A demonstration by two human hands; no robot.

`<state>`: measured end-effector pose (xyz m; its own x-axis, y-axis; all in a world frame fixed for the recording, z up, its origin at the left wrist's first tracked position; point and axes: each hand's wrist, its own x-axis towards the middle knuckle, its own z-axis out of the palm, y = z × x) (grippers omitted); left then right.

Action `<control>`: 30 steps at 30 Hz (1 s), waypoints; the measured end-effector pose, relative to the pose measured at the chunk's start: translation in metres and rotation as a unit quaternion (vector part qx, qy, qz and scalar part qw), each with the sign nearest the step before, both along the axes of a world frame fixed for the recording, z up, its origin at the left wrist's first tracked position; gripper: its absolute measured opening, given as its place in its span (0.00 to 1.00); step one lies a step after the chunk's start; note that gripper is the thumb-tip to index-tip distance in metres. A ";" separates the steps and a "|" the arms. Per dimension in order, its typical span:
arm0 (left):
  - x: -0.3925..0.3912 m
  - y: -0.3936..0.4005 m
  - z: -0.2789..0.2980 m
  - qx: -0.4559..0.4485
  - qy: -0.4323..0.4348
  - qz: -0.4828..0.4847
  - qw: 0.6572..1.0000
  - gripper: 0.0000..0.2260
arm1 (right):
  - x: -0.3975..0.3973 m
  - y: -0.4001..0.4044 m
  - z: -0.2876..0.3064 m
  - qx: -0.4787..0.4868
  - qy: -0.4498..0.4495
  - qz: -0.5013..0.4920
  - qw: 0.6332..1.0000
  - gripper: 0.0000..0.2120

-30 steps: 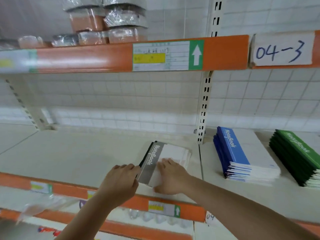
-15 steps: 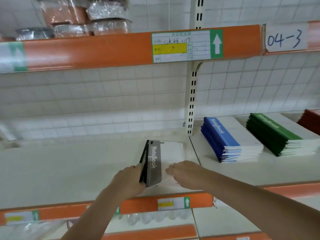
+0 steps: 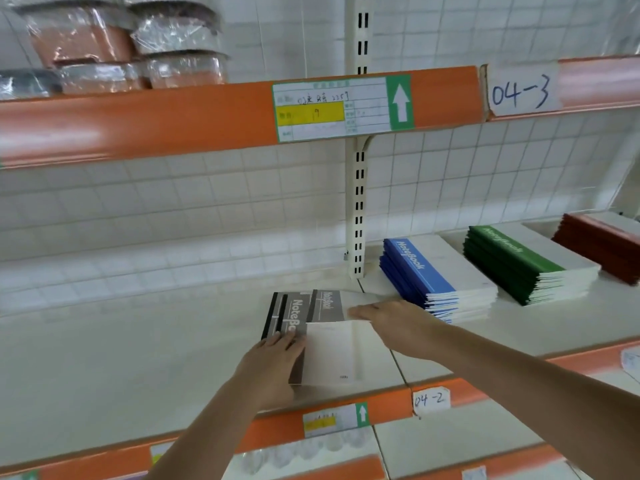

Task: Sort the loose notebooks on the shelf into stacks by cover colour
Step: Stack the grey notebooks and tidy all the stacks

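Grey notebooks (image 3: 289, 318) with white covers and "NoteBook" on a grey strip lie near the front of the cream shelf (image 3: 138, 341). My left hand (image 3: 273, 365) grips their near left edge by the spine. One more grey notebook (image 3: 327, 304) sits offset just behind them. My right hand (image 3: 391, 323) lies flat across its white part with fingers stretched out, and hides part of it. To the right stand sorted stacks: blue notebooks (image 3: 419, 271), green notebooks (image 3: 509, 254) and red notebooks (image 3: 602, 244).
A slotted upright post (image 3: 358, 202) rises at the back between the grey and blue notebooks. An orange upper shelf edge (image 3: 173, 123) hangs overhead, with wrapped goods (image 3: 104, 46) on that shelf. Labels 04-2 (image 3: 431, 398) and 04-3 (image 3: 519, 91) mark the shelf edges.
The grey notebooks stood tilted up on their spine edge; now they lie flatter and one shows offset behind. My right hand has shifted right and back. The view has swung right.
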<state>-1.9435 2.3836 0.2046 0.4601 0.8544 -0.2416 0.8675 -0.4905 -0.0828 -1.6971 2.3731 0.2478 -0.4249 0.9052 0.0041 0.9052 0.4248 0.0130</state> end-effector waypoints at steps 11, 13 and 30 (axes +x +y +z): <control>0.018 -0.022 0.029 0.108 0.039 -0.031 0.993 0.20 | 0.025 -0.010 -0.011 0.056 -0.048 -0.036 0.997 0.31; 0.025 -0.022 0.042 0.144 0.079 -0.007 0.986 0.18 | 0.032 -0.013 -0.011 0.087 -0.044 -0.029 0.995 0.33; 0.142 -0.052 0.053 0.401 -0.065 0.006 0.914 0.21 | 0.174 -0.082 0.016 0.316 0.153 0.072 0.933 0.29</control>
<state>-1.8019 2.3313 0.2572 0.4290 0.7378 0.5212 0.9009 -0.3074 -0.3064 -1.5232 2.2910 0.2636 -0.4340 0.6139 0.6594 0.8412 0.5382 0.0525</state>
